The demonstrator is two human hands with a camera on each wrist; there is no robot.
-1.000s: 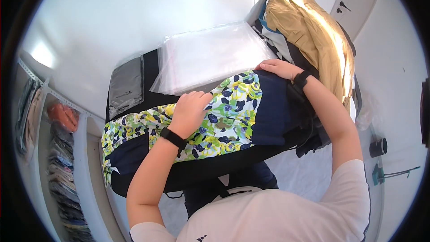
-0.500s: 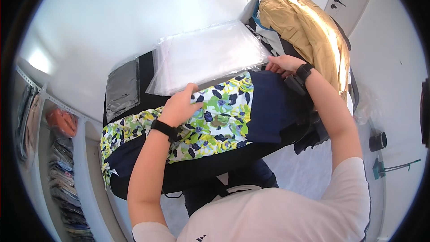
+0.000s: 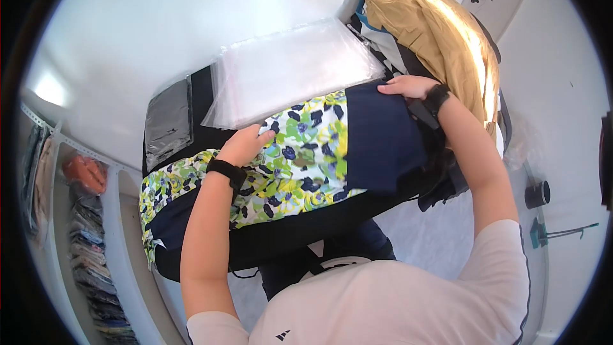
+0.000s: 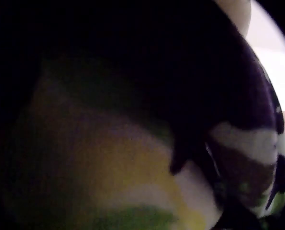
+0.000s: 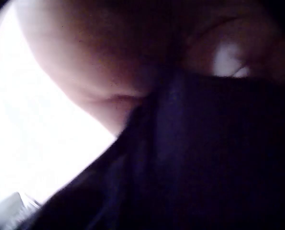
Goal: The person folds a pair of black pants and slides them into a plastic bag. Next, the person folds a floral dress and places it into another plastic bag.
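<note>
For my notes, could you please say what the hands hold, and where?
Both hold the floral-and-navy garment by its far edge: left hand on the floral part, right hand on the navy end.

Clear plastic bags [image 3: 290, 67], tan jacket [image 3: 434, 32], grey pouch [image 3: 167, 121], shelves w/ clothes [image 3: 83, 243]

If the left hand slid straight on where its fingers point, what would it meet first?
Likely the clear plastic bags, just past the floral garment's edge; depth is unclear from above.
</note>
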